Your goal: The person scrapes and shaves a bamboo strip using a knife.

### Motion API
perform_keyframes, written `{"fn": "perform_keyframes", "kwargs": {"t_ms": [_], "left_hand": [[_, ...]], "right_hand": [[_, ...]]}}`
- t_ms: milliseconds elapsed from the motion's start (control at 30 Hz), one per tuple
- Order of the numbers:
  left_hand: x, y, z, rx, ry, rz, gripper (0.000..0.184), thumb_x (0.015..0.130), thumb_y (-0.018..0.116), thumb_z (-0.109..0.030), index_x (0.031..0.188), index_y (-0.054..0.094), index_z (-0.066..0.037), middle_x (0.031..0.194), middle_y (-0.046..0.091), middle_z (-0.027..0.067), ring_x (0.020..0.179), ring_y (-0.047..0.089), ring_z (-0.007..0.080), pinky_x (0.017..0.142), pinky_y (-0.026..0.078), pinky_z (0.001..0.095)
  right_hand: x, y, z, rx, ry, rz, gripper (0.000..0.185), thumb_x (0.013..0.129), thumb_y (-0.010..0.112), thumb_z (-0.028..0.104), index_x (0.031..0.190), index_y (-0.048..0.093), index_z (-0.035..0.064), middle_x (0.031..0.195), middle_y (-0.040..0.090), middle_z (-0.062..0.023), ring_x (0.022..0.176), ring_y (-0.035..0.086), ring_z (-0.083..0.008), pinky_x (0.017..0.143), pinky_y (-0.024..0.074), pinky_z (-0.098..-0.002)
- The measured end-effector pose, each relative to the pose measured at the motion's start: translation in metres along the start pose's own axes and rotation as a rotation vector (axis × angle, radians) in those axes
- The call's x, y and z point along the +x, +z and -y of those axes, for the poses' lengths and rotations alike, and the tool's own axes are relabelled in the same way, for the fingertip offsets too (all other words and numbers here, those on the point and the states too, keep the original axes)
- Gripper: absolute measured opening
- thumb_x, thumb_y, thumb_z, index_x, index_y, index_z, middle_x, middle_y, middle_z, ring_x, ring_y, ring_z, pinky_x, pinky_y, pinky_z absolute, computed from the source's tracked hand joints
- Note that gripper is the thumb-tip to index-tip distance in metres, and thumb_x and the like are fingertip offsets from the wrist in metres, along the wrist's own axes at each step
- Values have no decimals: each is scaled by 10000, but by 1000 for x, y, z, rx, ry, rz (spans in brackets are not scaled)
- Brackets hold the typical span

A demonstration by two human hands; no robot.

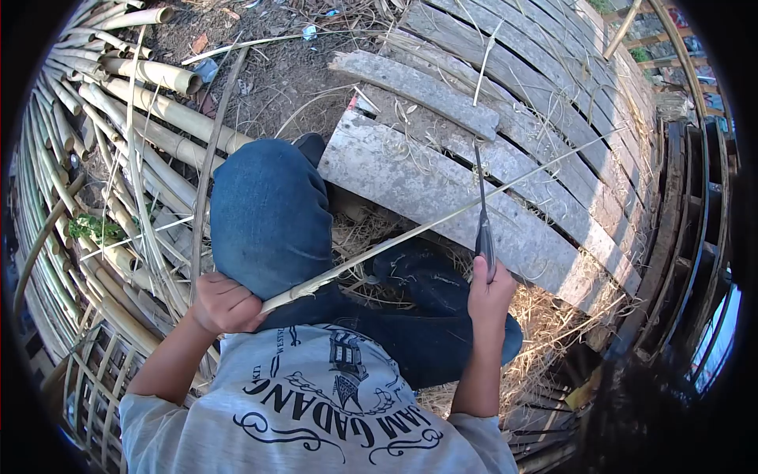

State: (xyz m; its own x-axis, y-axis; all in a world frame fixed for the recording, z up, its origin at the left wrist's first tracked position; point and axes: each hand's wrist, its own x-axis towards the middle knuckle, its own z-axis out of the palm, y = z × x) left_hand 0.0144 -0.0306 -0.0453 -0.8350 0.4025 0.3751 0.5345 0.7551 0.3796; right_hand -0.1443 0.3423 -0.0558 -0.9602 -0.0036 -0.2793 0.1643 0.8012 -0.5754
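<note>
My left hand (227,303) is closed around the near end of a long, thin bamboo strip (379,244), beside my left knee. From there the strip slants up to the right, across my lap and over the wooden platform. My right hand (490,294) grips the dark handle of a knife (484,229), its narrow blade pointing away from me. Blade and strip cross in view just above the handle; whether they touch I cannot tell. Some frayed fibres show on the strip near my left hand.
Slatted wooden planks (442,186) form a low platform ahead, with a loose board (418,91) on top. Many bamboo poles (158,75) lie at the left. Straw-like shavings (545,324) cover the ground at the right. Dark wooden pallets (687,205) stand at the far right.
</note>
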Motion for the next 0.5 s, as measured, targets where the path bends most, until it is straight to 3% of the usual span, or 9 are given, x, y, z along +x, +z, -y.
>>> {"fn": "perform_keyframes", "kwargs": {"t_ms": [100, 200, 267, 333, 500], "left_hand": [[0, 5, 0, -43, -39, -17, 332, 729, 646, -172, 509, 400, -139, 478, 423, -16, 374, 446, 150, 372, 310, 301], [6, 8, -1, -13, -6, -52, 318, 705, 680, -185, 508, 431, -166, 483, 437, -33, 394, 475, 123, 387, 337, 260], [10, 6, -3, 33, -16, -27, 315, 695, 686, -169, 505, 435, -160, 484, 449, -29, 393, 471, 124, 397, 339, 259], [9, 5, -6, 49, -31, -5, 317, 689, 692, -169, 505, 434, -158, 486, 452, -27, 393, 471, 125, 404, 343, 259], [7, 5, -4, 57, -27, -9, 327, 686, 705, -178, 504, 435, -152, 490, 459, -20, 394, 471, 130, 412, 344, 258]], "right_hand": [[-12, -5, 11, 25, -101, 15, 348, 871, 681, 312, 742, 585, 3, 549, 540, -172, 537, 587, -374, 513, 452, -406], [-42, 11, 18, 18, -234, 200, 365, 850, 703, 326, 710, 556, 23, 543, 529, -172, 525, 566, -397, 510, 454, -428], [-40, 12, 14, -27, -227, 190, 380, 836, 714, 349, 708, 553, 30, 545, 534, -171, 535, 574, -400, 509, 450, -435], [-31, 9, 9, -86, -84, 142, 397, 827, 719, 377, 711, 556, 35, 551, 541, -172, 546, 587, -397, 506, 449, -433], [-41, 18, 19, -25, -163, 111, 427, 817, 720, 421, 702, 555, 44, 553, 569, -146, 531, 598, -373, 493, 460, -426]]}}
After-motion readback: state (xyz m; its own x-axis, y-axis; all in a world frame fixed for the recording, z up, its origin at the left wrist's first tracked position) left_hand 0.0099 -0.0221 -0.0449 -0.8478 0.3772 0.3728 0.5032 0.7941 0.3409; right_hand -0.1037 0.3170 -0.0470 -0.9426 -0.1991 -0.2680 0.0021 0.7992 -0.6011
